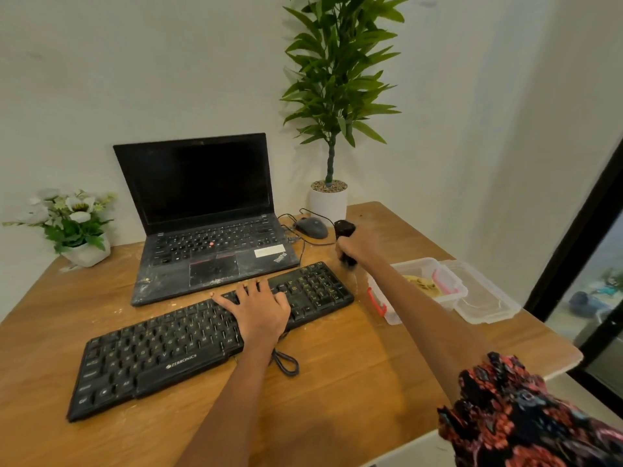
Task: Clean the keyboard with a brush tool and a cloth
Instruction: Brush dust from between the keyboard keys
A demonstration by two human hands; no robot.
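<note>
Your left hand (259, 308) lies flat, fingers spread, on the keyboard (202, 335), probably to keep it from sliding. Your right hand (354, 246) is clenched round the brush tool (345, 230), lifted just beyond the keyboard's far corner, ready to sweep. I see no cloth.

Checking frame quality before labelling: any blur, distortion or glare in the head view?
Head view: brush tool in the right hand is motion-blurred; wide-angle bending curves the table edges and keyboard; lighting soft and even, no glare; left hand sharp.
</note>
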